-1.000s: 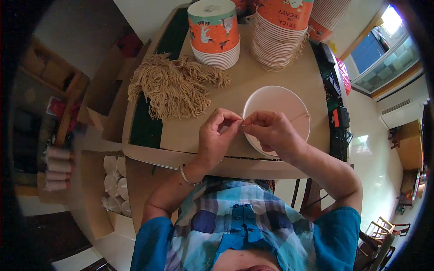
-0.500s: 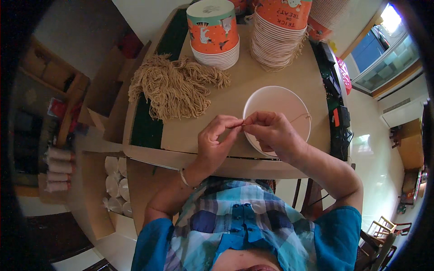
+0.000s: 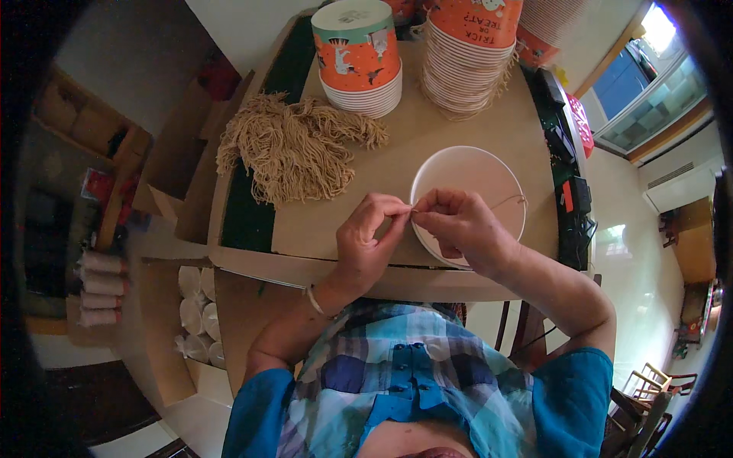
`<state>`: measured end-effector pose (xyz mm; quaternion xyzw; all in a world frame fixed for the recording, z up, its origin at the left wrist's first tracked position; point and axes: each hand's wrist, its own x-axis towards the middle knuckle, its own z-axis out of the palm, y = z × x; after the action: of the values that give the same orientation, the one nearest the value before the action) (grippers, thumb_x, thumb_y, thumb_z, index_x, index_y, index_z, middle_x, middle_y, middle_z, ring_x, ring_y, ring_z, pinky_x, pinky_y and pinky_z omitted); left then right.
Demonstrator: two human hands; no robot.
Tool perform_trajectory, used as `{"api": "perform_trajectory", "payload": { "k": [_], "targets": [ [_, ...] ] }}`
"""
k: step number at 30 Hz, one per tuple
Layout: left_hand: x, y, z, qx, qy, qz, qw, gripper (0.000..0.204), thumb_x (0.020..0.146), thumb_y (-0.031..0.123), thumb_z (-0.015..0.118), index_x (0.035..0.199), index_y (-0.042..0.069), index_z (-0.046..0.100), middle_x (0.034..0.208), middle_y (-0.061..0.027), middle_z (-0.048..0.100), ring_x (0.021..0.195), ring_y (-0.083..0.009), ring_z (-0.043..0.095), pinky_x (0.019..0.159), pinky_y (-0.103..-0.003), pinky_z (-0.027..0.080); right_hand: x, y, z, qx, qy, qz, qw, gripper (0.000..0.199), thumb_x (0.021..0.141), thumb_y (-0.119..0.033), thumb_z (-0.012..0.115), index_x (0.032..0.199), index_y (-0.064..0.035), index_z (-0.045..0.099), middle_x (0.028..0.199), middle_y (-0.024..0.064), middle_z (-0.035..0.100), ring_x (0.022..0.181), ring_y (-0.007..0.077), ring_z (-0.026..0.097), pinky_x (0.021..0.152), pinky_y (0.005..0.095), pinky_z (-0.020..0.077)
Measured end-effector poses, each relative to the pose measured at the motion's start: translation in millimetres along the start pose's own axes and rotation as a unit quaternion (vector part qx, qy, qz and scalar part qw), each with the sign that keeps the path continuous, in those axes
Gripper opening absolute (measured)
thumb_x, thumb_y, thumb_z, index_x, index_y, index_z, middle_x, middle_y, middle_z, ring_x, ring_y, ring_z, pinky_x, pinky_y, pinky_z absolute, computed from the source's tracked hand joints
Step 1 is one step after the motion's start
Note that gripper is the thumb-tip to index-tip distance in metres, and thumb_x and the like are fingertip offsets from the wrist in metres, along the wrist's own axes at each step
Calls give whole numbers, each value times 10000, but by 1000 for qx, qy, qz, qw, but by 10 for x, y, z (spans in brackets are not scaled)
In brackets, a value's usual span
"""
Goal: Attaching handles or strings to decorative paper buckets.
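A round paper bucket (image 3: 489,172) with a white inside stands near the table's front edge, its mouth facing up. A thin tan string (image 3: 510,200) runs across the inside from its right rim and disappears behind my right hand (image 3: 462,223). At the left rim my right thumb and forefinger pinch the string's end. My left hand (image 3: 372,229) meets them there, its thumb and fingertips pressed together on the same spot. The fingers mostly hide the string between them. A loose heap of tan strings (image 3: 294,149) lies to the left, beyond my left hand.
Nested orange buckets stand upside down at the back in a shorter stack (image 3: 357,61) and a taller stack (image 3: 467,65). Black devices (image 3: 574,197) line the table's right edge. Below left, an open cardboard box (image 3: 172,366) holds white rolls (image 3: 191,314).
Both hands stay pinched together at the bucket's left rim, with only a very slight shift of the fingers. The bucket, stacks and string heap stay in place.
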<state>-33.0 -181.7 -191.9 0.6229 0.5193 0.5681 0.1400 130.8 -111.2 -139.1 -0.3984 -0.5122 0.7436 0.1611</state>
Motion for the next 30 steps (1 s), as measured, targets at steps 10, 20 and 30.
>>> {"api": "perform_trajectory", "payload": {
  "k": [10, 20, 30],
  "targets": [
    [5, -35, 46, -11, 2, -7, 1000, 167, 812, -71, 671, 934, 34, 628, 903, -83, 634, 824, -187, 642, 759, -281, 509, -32, 0, 2, -16, 30, -10, 999, 141, 946, -122, 625, 1048, -43, 568, 691, -34, 465, 522, 26, 385, 415, 198, 283],
    [23, -21, 46, -25, -24, -47, 998, 116, 848, -59, 659, 923, 26, 630, 923, -52, 626, 857, -128, 596, 772, -248, 482, 21, 75, -42, -79, 32, -86, 993, 151, 934, -94, 617, 1073, -65, 564, 692, -51, 493, 545, 8, 394, 430, 187, 291],
    [-33, -130, 68, -91, -34, -88, 991, 113, 865, -61, 634, 947, 15, 615, 937, -54, 606, 865, -135, 604, 797, -256, 492, 19, 61, -49, -121, 34, -97, 987, 99, 935, -143, 633, 967, -53, 608, 727, -47, 557, 564, 5, 442, 444, 179, 333]
  ]
}}
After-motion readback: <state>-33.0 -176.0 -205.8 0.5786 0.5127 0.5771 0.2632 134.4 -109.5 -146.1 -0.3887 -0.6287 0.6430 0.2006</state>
